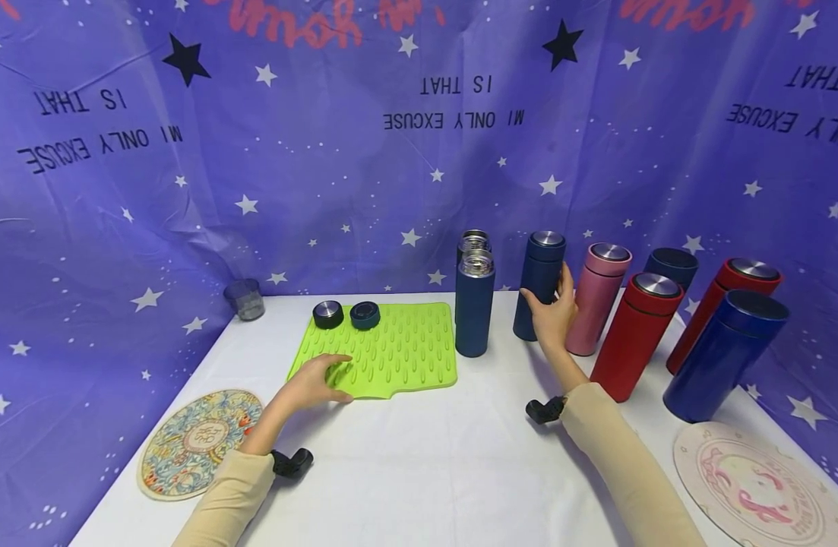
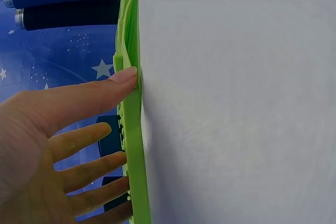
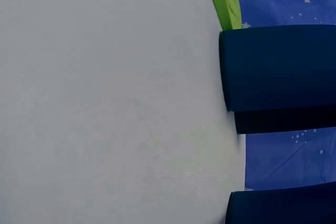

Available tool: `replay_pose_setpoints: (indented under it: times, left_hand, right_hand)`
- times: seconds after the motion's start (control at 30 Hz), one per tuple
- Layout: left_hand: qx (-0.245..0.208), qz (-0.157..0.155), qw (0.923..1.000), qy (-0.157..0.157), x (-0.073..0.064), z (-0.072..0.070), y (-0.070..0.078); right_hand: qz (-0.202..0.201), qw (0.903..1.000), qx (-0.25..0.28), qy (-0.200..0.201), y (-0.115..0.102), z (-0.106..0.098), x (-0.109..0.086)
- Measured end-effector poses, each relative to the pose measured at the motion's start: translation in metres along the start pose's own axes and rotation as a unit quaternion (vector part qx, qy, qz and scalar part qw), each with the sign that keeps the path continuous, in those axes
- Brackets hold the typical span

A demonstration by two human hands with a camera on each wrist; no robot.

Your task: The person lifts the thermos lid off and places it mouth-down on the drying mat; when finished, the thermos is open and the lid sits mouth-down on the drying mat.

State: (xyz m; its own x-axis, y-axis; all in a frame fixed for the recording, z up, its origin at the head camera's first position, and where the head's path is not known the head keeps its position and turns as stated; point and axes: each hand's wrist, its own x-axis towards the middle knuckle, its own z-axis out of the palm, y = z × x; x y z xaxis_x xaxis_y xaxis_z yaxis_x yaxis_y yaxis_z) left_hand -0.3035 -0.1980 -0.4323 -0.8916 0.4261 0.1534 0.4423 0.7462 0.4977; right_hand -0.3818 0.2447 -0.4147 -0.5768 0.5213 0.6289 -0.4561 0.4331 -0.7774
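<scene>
My right hand (image 1: 555, 315) grips a lidded dark blue thermos (image 1: 543, 262) standing upright at the back, thumb on its left side and fingers on its right. In the right wrist view the lower part of this thermos (image 3: 283, 207) shows, but the hand does not. My left hand (image 1: 316, 382) is at the front left of a green ridged mat (image 1: 419, 357), fingers spread over it and thumb at its front edge. Two dark lids (image 1: 328, 314) lie on the mat's back part. Beside the mat stand two lidless thermoses (image 1: 474, 315), one behind the other.
On the right stand a pink thermos (image 1: 596, 304), red thermoses (image 1: 634, 334), a glossy blue one (image 1: 722, 361) and another dark one (image 1: 671, 264). Round mats lie at front left (image 1: 200, 441) and front right (image 1: 754, 486). A clear grey cup (image 1: 245, 299) stands back left.
</scene>
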Motion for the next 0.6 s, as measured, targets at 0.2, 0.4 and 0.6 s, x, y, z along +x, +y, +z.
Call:
replay_pose_setpoints:
  times: [0.2,0.4,0.6]
  left_hand:
    - [-0.002,0.005,1.0,0.002,0.0,0.0,-0.001]
    - [-0.004,0.007,1.0,-0.003,0.0,0.0,0.002]
    - [-0.008,0.007,0.9999,0.0,0.0,-0.003,0.002]
  right_hand:
    - [-0.01,0.9998,0.008,0.012,0.003,0.0,0.002]
    - [-0.013,0.9995,0.028,0.005,-0.002,-0.007,0.002]
    - [-0.011,0.9989,0.041,-0.019,-0.018,-0.017,0.003]
